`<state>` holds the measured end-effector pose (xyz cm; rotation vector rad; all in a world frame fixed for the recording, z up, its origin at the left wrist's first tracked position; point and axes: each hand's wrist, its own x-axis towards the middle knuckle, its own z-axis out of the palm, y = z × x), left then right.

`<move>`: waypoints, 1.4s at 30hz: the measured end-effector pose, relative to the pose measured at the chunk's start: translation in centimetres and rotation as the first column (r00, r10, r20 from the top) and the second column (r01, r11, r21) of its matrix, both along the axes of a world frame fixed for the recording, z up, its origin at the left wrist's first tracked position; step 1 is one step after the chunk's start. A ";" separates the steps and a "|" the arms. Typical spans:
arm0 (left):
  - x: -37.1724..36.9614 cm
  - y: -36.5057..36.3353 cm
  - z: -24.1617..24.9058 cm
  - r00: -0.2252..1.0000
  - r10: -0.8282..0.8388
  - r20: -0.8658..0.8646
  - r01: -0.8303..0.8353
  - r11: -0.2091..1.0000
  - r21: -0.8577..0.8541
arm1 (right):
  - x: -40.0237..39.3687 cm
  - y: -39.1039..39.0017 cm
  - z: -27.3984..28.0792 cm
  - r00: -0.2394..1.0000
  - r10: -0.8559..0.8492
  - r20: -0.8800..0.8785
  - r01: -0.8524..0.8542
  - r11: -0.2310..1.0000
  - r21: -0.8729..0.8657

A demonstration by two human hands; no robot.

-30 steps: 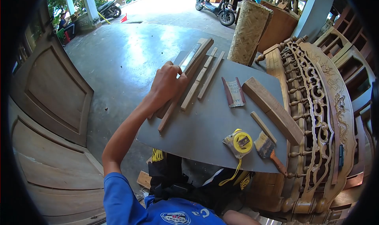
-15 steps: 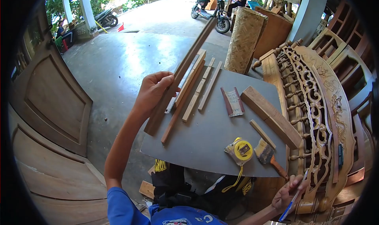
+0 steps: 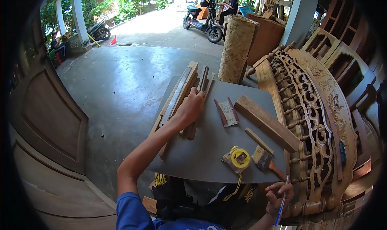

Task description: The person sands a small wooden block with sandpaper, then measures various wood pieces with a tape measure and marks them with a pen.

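My left hand (image 3: 192, 106) is closed around a dark brown wood strip (image 3: 191, 132), which is down among the other strips on the grey table (image 3: 209, 157). Left of it a long flat metal strip (image 3: 176, 96) with a hole at its end lies along a light wood piece (image 3: 191, 68). To the right, a thin wood strip (image 3: 210, 84) lies close to my fingers. Below the table's front right edge, my right hand (image 3: 277, 195) holds a blue pen (image 3: 279, 210) between its fingers. A paintbrush (image 3: 264, 159) with an orange handle lies just above that hand.
On the table are a yellow tape measure (image 3: 238, 158), curled sandpaper (image 3: 227, 112), a thick wood block (image 3: 267, 123) and a short stick (image 3: 259, 140). Carved wooden furniture (image 3: 318, 97) borders the right side. A woven roll (image 3: 238, 48) stands behind; wooden panels (image 3: 48, 113) are left.
My left hand has moved right and lowered the dark strip from above the table to among the other strips. My right hand, with the pen, has shifted slightly left. The view has tilted.
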<state>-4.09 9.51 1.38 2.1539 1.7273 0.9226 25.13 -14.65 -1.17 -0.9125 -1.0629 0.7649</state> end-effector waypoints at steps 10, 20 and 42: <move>-1.9 -8.2 2.5 0.937 0.110 -0.330 -0.101 0.994 0.044 | -1.1 0.1 0.2 0.977 -0.068 0.202 0.092 0.990 -0.111; -4.6 -18.8 -1.1 0.904 0.323 -0.281 -0.326 0.945 0.035 | -2.2 2.7 1.2 0.941 -0.041 0.335 0.116 0.971 -0.209; -11.1 -24.8 0.8 0.675 0.134 0.725 -0.410 0.886 0.218 | -6.5 10.4 1.4 0.501 0.057 0.864 -0.020 0.998 -0.054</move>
